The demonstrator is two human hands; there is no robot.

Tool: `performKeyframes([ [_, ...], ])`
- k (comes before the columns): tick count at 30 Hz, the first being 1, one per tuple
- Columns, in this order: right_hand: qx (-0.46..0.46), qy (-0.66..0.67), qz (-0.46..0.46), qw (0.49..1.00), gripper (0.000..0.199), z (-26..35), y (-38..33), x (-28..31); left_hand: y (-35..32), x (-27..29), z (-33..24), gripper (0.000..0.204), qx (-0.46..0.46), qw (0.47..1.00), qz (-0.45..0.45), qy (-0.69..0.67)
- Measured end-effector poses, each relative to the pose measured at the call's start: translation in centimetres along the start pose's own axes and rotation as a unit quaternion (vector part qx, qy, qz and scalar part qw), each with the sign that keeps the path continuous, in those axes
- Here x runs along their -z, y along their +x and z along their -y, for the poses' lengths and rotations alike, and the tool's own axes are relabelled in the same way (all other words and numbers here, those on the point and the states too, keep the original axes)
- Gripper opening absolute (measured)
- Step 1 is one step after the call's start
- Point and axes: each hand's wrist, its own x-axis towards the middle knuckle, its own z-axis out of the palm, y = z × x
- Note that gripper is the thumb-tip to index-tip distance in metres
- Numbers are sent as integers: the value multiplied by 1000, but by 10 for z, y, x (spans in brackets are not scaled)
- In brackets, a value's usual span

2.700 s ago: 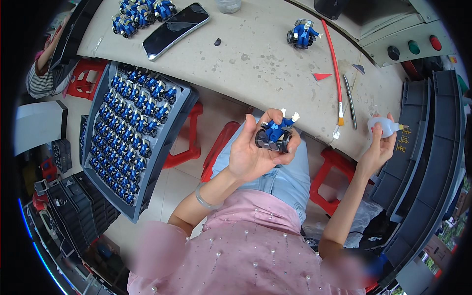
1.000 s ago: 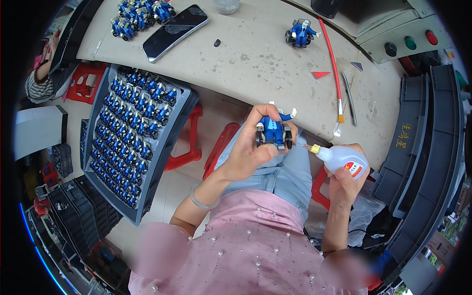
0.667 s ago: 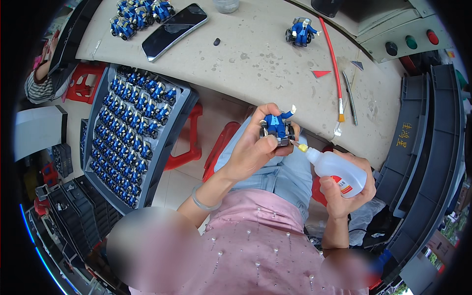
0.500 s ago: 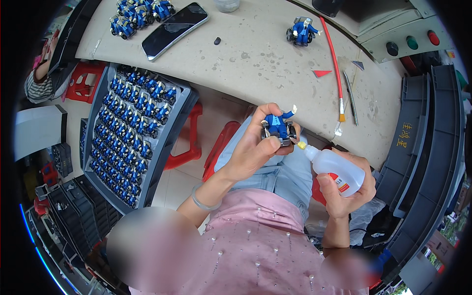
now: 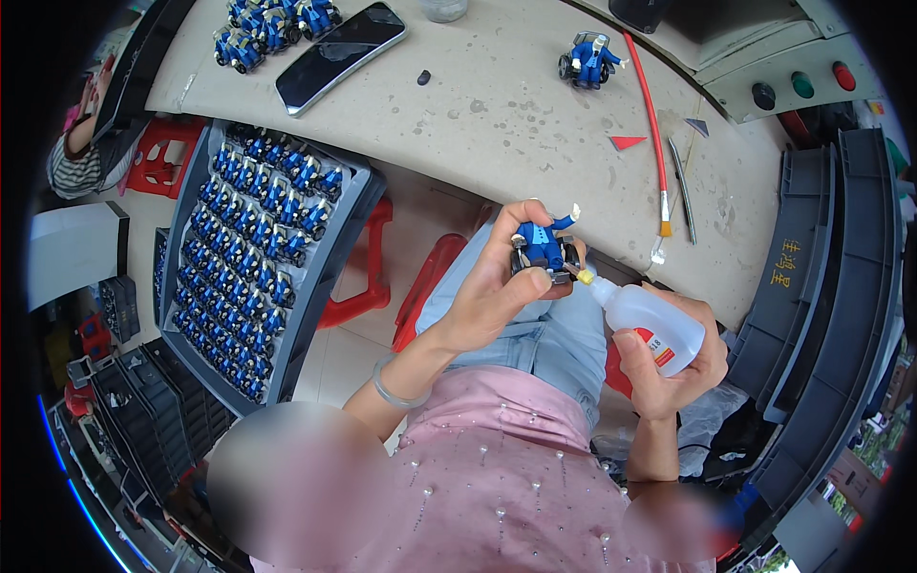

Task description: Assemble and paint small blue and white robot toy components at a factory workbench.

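Note:
Between the thumb and fingers of my left hand point(image 5: 492, 296) is a small figurine point(image 5: 542, 246) in a blue suit, seated in a black wheelchair, one arm raised. My right hand point(image 5: 673, 368) is wrapped round a translucent squeeze bottle point(image 5: 659, 320) with a red-and-white label, tipped toward the figurine. Its yellow-collared nozzle point(image 5: 585, 276) is at the wheelchair's lower right side; whether the tip touches cannot be made out. Both hands are above my lap, just off the table's front edge. A similar seated figurine point(image 5: 591, 61) stands on the table farther back.
On the table point(image 5: 497, 143) lie a phone point(image 5: 341, 59), a cluster of figurines point(image 5: 272, 29), a red-handled brush point(image 5: 651, 124) and a thin metal tool point(image 5: 683, 186). A grey tray point(image 5: 287, 377) of blue figurines stands at left. Dark crates point(image 5: 798, 277) are stacked at right; red stools point(image 5: 358, 286) stand below.
The figurine has shifted slightly to the right in my left hand. My right hand and the bottle have moved slightly left, with the nozzle still at the wheelchair.

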Motion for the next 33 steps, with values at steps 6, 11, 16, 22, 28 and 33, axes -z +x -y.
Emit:
performKeyframes([
  [6,5,5,2,1000,35,1,1,0,-1,0,0,51,5,1000,-8,1],
  [11,-7,14,7,1000,35,-1,1,0,-1,0,0,52,11,1000,-8,6],
  [16,-28,14,15,999,36,0,1,1,-1,0,-1,53,12,1000,-10,14],
  [22,-47,17,8,999,34,-2,3,4,-1,2,-1,54,19,1000,-5,22],
  [28,-70,40,27,996,33,-3,7,8,0,3,1,54,14,1000,14,19],
  [33,-75,47,37,995,32,-4,9,10,1,4,1,53,14,999,19,26],
])
